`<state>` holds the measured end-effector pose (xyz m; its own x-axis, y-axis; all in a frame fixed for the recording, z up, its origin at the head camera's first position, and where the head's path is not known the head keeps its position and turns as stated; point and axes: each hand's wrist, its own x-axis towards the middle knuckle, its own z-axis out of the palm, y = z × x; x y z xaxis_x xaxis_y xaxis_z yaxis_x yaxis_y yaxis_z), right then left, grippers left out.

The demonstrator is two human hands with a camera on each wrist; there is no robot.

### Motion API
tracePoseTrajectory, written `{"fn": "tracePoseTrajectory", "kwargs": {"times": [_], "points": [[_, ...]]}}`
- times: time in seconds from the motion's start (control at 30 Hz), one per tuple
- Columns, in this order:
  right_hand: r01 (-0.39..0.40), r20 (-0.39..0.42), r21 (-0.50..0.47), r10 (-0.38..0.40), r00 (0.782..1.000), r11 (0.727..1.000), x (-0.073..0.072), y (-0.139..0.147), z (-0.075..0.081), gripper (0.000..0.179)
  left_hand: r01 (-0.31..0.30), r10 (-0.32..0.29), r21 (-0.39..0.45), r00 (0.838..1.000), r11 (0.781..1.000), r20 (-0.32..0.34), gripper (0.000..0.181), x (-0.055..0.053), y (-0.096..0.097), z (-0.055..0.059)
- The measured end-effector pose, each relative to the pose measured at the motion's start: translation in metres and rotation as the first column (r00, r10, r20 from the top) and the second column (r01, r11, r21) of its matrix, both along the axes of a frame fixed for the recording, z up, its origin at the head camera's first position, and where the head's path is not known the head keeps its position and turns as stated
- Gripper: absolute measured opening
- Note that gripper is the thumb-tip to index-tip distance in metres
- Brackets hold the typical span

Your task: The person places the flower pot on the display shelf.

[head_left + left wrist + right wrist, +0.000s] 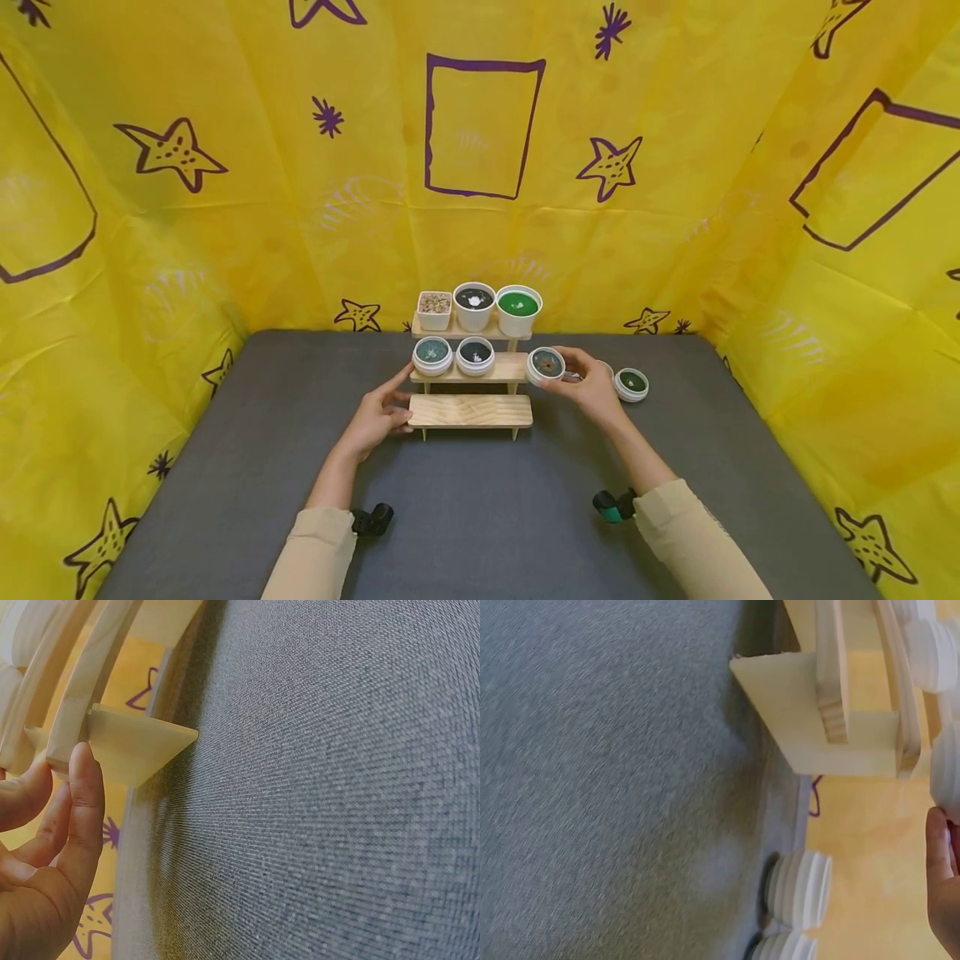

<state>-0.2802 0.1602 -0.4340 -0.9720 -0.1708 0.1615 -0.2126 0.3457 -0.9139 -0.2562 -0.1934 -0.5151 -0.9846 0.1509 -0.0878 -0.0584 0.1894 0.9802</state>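
Cup of grey-blue filling [546,364] sits at the right end of the middle tier of the wooden stand [471,411], pinched between thumb and fingers of the right hand [591,390]. From my feeds, I judge the step to be setting it into line beside the dark-filled cup [475,356]; next calls for lowering it level, then letting go gently. Spaced apart, the left hand's [375,421] fingers and thumb grip the stand's left end, probably steadying it. Further right, the green-filled cup [632,383] stands on the table [480,508]. Behind the right hand another cup [605,367] is mostly hidden. My right wrist view crops the held cup, so I cannot tell whether its base touches wood.
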Motion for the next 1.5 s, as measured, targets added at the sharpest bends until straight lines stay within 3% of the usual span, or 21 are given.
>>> {"fn": "tracePoseTrajectory", "kwargs": {"times": [0.33,0.63,1.5], "points": [[0.000,0.028,-0.001,0.000,1.000,1.000,-0.004,-0.016,0.001,0.058,-0.007,0.007,-0.001,1.000,1.000,0.007,0.081,0.000,-0.002,0.000],[0.044,0.046,-0.005,-0.044,0.998,0.999,-0.027,-0.020,-0.031,0.063,-0.008,0.008,0.012,1.000,1.000,-0.001,0.081,0.002,-0.001,0.000],[0.051,0.004,-0.048,-0.051,0.999,0.998,-0.035,-0.033,-0.038,0.059,-0.011,0.011,0.008,1.000,1.000,0.011,0.082,0.001,0.001,0.001]]}}
